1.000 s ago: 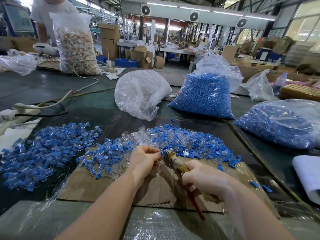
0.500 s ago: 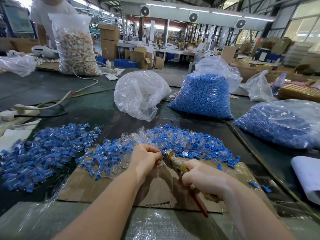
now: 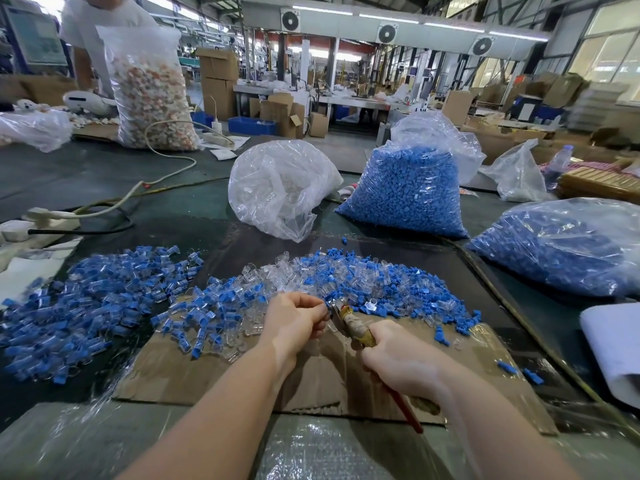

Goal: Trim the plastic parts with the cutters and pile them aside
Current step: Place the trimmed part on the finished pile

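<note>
A heap of small blue and clear plastic parts (image 3: 363,285) lies on a cardboard sheet (image 3: 214,372) in front of me. A second pile of the same parts (image 3: 86,306) lies to the left on the dark table. My left hand (image 3: 294,323) pinches one small part against the jaws of the cutters (image 3: 349,323); the part itself is mostly hidden by my fingers. My right hand (image 3: 398,362) grips the cutters' handles, one of which is red and sticks out toward me.
Behind the heap stand a clear plastic bag (image 3: 277,188) and a bag of blue pieces (image 3: 408,192); another blue-filled bag (image 3: 561,244) lies at the right. White cables and a power strip (image 3: 45,216) cross the left side. A person stands at the far left behind a tall bag (image 3: 152,88).
Both hands have stayed at the same spot in front of the heap. The cutters' red handle has swung slightly.
</note>
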Tool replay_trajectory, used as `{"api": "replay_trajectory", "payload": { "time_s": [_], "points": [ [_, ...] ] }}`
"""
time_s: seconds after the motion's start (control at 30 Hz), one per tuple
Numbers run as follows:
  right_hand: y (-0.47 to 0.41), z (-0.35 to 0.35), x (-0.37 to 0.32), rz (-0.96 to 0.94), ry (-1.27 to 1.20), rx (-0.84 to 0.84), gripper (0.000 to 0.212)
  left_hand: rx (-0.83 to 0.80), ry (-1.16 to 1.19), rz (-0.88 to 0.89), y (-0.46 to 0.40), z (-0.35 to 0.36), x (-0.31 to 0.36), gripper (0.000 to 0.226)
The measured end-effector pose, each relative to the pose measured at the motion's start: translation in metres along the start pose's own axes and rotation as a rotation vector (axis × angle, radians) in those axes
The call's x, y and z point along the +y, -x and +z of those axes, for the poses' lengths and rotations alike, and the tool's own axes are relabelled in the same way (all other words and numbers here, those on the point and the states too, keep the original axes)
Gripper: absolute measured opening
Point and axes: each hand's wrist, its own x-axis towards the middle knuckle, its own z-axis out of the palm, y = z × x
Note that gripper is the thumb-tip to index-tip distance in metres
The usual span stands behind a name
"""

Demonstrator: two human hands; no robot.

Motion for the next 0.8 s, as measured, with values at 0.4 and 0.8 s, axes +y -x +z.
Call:
{"api": "replay_trajectory", "payload": {
  "time_s": [0.4,0.8],
  "points": [
    [-0.019,0.015,0.028,0.049,0.339,0.378,0.057,0.492,-0.765,0.467,-0.016,-0.058,0.000,0.013],
    [-0.030,0.022,0.048,0.034,0.463,0.515,0.054,0.346,-0.876,0.603,-0.012,-0.039,-0.012,0.021]
  ]
}}
